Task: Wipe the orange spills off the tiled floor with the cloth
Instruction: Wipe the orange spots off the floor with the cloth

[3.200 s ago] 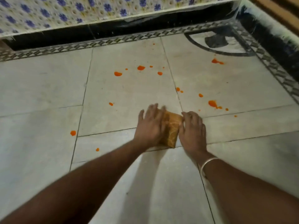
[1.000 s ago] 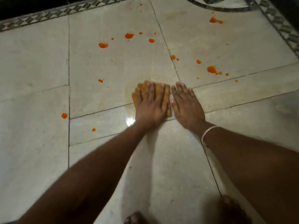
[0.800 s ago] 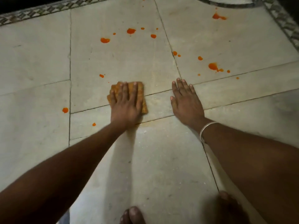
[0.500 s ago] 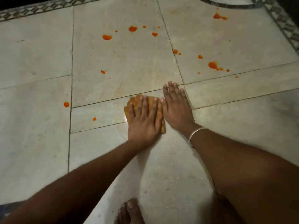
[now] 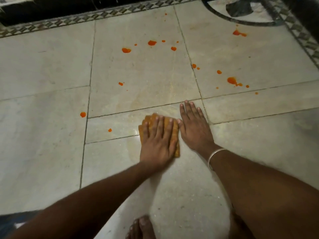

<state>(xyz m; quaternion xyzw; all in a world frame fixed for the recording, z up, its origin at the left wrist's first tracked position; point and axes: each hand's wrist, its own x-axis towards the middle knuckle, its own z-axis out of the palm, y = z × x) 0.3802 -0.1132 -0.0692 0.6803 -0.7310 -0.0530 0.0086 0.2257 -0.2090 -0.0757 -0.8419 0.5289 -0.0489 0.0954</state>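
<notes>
Two flat, straight-fingered hands: left hand [image 5: 158,141] pressing cloth [image 5: 175,131] onto tiled floor [image 5: 51,152], right hand [image 5: 194,129] resting just beside; orange spills [image 5: 231,80] lying beyond both.

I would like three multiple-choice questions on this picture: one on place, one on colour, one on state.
1. Where is the cloth? A) under the left hand B) against the wall C) in a bucket
2. What colour is the bangle? A) red B) silver C) black
3. How is the right hand? A) gripping the cloth B) raised fist C) flat on the floor
A: the left hand covers it. B: it shines pale on the wrist. C: it lies palm down, nothing held.
</notes>
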